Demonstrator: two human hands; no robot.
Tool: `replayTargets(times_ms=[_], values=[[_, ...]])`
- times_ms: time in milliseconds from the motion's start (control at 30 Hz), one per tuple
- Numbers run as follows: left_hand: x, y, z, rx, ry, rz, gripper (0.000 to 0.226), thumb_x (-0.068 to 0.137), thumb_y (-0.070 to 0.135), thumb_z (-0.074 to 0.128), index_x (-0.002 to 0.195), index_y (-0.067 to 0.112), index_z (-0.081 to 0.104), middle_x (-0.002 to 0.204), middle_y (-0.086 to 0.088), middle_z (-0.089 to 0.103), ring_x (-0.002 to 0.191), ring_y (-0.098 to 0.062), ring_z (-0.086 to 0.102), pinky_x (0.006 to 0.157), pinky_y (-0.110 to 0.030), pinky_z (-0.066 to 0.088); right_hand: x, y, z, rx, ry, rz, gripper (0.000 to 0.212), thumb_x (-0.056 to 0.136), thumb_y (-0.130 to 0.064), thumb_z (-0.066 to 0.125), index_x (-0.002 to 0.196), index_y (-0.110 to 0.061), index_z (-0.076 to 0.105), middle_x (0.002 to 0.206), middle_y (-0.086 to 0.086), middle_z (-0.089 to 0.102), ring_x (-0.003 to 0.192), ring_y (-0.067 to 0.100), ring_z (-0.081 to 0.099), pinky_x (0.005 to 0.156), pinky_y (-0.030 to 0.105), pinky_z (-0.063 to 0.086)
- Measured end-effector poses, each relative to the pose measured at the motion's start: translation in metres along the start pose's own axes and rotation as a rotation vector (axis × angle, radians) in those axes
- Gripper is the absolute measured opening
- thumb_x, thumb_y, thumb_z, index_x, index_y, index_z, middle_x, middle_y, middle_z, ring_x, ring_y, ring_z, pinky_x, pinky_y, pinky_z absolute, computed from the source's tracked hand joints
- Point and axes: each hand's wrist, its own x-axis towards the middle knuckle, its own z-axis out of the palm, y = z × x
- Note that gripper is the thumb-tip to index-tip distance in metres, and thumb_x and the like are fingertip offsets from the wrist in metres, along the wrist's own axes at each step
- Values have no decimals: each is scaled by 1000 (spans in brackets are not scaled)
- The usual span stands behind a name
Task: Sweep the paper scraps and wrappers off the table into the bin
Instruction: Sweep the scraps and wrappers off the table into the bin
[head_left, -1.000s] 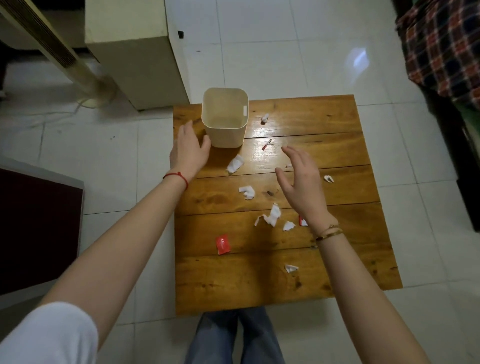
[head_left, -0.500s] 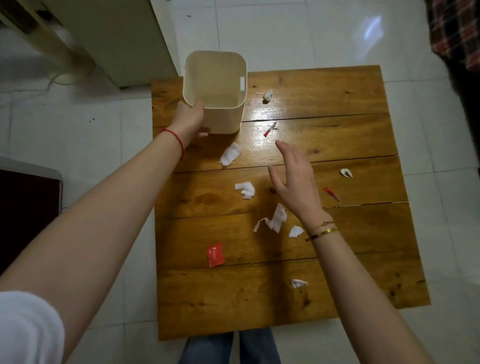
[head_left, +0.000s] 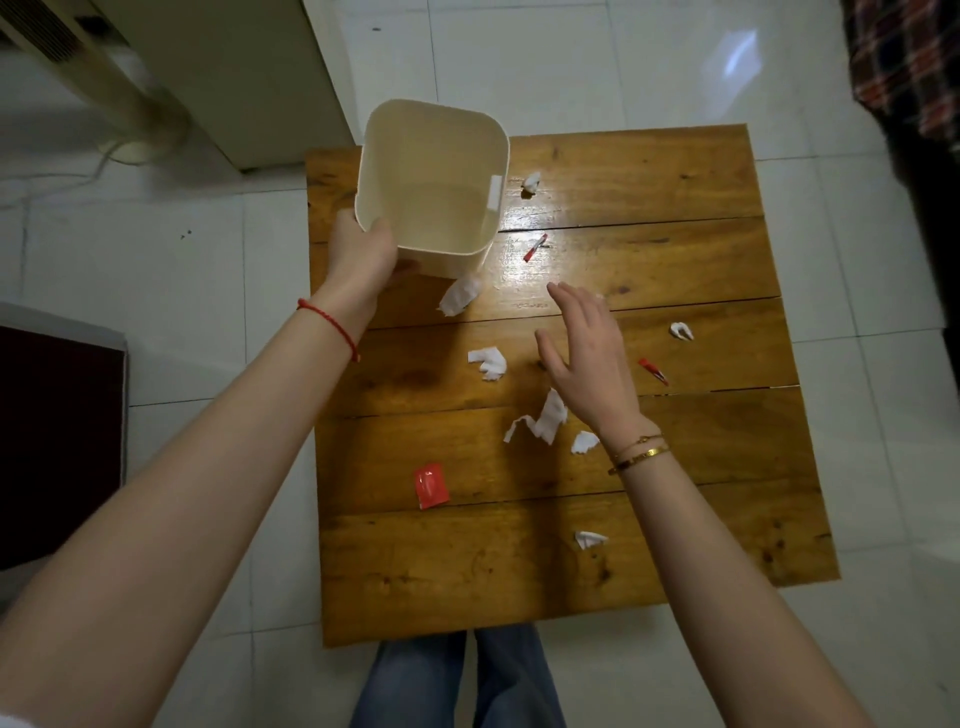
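Cream plastic, thin-walled and stiff, the bin looks empty and should be light, easy to carry with one hand. The left hand grips it at the near left corner, thumb inside the rim and fingers outside; it seems tilted and lifted at the far left part of the table. A hold lower on the wall would probably steady it more than the rim alone. The right hand is open, fingers spread, holding nothing, low over the middle of the table. Paper scraps lie just left of this hand, more lie near its wrist, and one is close under the bin. A red wrapper lies nearer to the person, left of the right forearm. These pieces are light and soft; I judge they will slide easily on the glossy wood, but may flutter away if swept fast.
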Motion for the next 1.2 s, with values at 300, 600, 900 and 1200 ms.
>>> replayTargets(times_ms=[300, 600, 900, 1200], values=[[-135, -60, -58, 12, -9, -48, 43, 93, 8, 39, 135, 17, 43, 114, 1, 53, 112, -26, 54, 75, -36, 61, -69, -9, 1, 36, -68, -18, 48, 103, -24, 44, 148, -12, 37, 153, 7, 40, 145, 23, 31, 119, 43, 27], [-254, -138, -64, 36, -23, -111, 51, 93, 3, 38, 140, 23, 43, 105, 11, 56, 95, -9, 57, 56, -17, 57, -145, 22, 8, 7, -191, -63, 50, 104, -24, 40, 152, -15, 30, 158, 6, 32, 148, 22, 24, 123, 41, 20], [-355, -230, -15, 39, -67, -242, 54, 94, -3, 38, 143, 20, 37, 99, 13, 51, 96, -10, 55, 61, -18, 55, -210, 89, 10, -63, -293, -109, 52, 104, -26, 38, 153, -14, 27, 160, 7, 26, 149, 21, 20, 124, 40, 16], [-411, -304, 19, -37, -86, -416, 62, 89, -9, 33, 142, 21, 36, 117, -4, 58, 105, -21, 58, 90, -44, 56, -240, 117, 37, -56, -394, -148, 52, 106, -31, 31, 154, -13, 23, 161, 8, 24, 150, 24, 17, 124, 40, 13]])
